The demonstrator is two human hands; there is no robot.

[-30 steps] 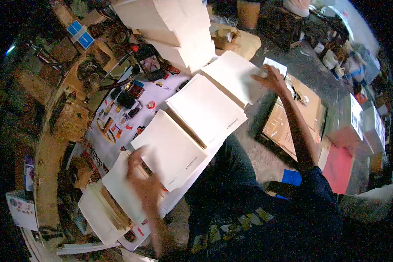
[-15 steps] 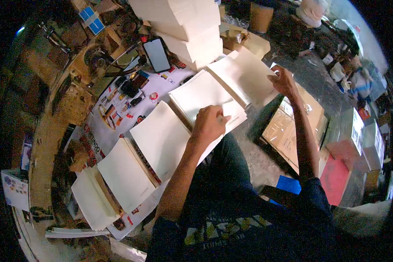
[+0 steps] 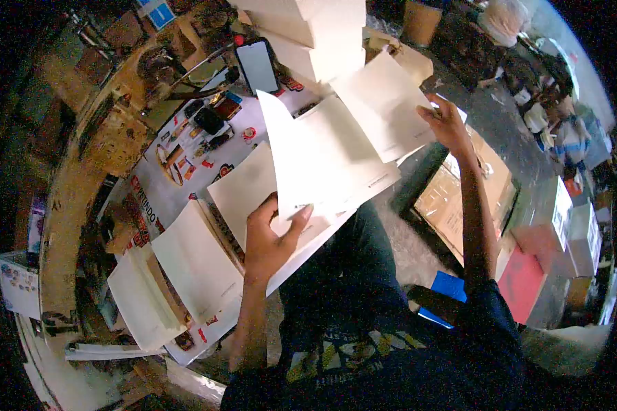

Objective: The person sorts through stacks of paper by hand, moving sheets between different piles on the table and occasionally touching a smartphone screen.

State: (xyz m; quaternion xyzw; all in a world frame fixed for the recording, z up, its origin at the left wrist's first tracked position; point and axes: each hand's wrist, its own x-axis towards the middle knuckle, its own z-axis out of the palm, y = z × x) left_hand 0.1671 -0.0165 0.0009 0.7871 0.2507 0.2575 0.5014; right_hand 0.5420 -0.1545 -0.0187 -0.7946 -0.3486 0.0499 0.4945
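My left hand [image 3: 274,236] is closed with thumb and fingers on the lower edge of a white paper sheet [image 3: 288,157]. That sheet is lifted, its upper corner curling up, above the paper stacks. At the right end of the row, my right hand [image 3: 447,125] pinches the near right edge of another paper sheet [image 3: 384,106]. Below the left sheet lies a paper stack [image 3: 346,147] with a small printed line near its edge. Further left are more stacks of paper [image 3: 197,253], partly overlapping in a slanted row.
A tall pile of white paper [image 3: 322,41] stands behind the row. A phone [image 3: 257,66] leans upright beside it on the printed table cover [image 3: 178,181]. Flattened cardboard [image 3: 452,205] lies on the floor at right, near white boxes [image 3: 555,212] and a red panel [image 3: 522,284].
My left hand has moved left and down, drawing a sheet up off a stack. My right hand still holds its sheet's edge, the sheet now shifted slightly. The view has tilted a little.
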